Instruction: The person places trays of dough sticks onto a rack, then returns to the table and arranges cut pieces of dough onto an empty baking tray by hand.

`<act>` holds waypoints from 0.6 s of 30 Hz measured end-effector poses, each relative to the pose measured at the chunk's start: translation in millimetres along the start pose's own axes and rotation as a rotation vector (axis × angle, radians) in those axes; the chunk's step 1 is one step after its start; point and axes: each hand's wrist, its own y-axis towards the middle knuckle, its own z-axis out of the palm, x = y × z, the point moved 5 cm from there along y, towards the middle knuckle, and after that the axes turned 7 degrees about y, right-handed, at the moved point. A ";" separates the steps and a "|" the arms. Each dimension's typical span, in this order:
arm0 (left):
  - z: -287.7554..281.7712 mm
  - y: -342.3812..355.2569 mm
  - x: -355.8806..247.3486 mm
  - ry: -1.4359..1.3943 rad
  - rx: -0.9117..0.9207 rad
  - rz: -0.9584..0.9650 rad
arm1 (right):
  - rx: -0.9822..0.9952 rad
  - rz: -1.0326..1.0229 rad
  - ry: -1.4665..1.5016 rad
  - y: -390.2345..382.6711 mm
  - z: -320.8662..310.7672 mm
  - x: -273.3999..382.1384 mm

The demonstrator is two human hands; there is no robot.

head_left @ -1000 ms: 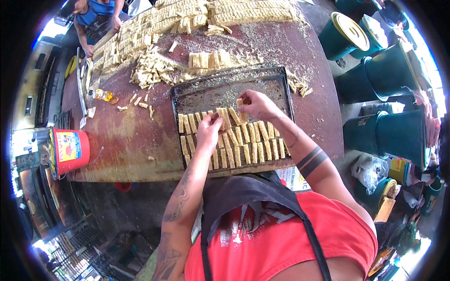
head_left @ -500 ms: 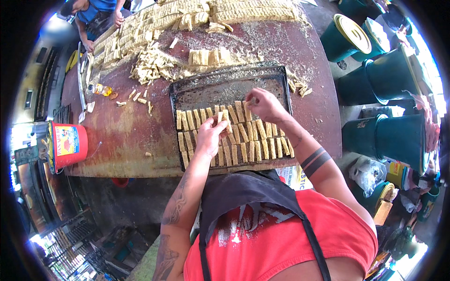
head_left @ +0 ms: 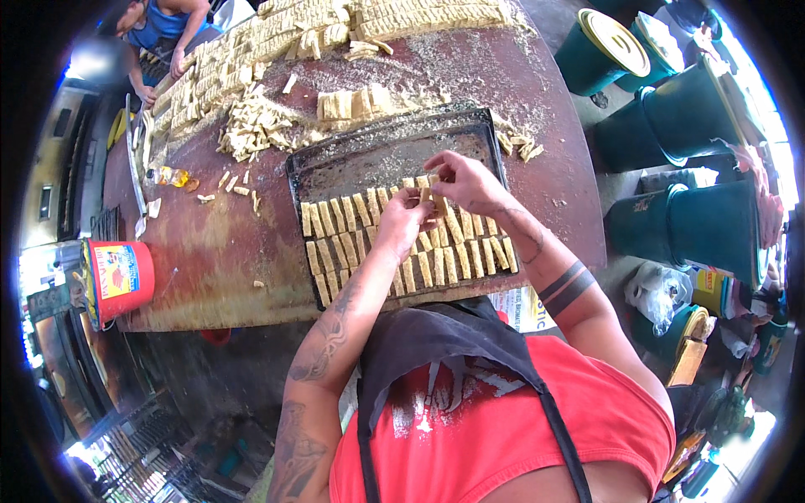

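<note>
My left hand (head_left: 406, 220) is closed around a few pale dough sticks (head_left: 438, 204), held just above a dark baking tray (head_left: 381, 158). My right hand (head_left: 466, 181) meets it from the right, thumb and fingers bent at the upper end of a stick; the fingers partly hide the contact. Beneath both hands, several dough sticks (head_left: 339, 216) lie in rows across the near half of the tray. Part of the rows is covered by my hands and forearms. The far half of the tray shows bare, crumb-dusted metal.
A heap of loose sticks (head_left: 251, 126) and a stacked block of sticks (head_left: 354, 104) lie beyond the tray on the reddish table (head_left: 210, 251). A red bucket (head_left: 126, 281) is at left, a small bottle (head_left: 172, 176) nearby. Green bins (head_left: 696, 109) line the right. A co-worker (head_left: 172, 33) works far left.
My right hand has moved left from the end of the far row to the sticks in my left hand. My left hand has shifted slightly right. The whole view has shifted a little.
</note>
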 end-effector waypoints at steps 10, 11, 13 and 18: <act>28.5 5.9 -1.9 -0.071 0.044 -0.035 | -0.108 0.018 0.020 -14.1 -26.6 -14.4; 30.5 7.6 -4.9 -0.089 0.037 -0.023 | -0.035 0.022 0.084 -15.8 -21.3 -11.8; 33.1 12.7 -3.4 -0.115 0.071 -0.025 | -0.081 -0.105 -0.096 -12.6 -27.2 -7.6; 21.0 8.8 -1.5 0.001 0.086 -0.035 | -0.220 -0.281 -0.404 -11.5 -46.5 -15.3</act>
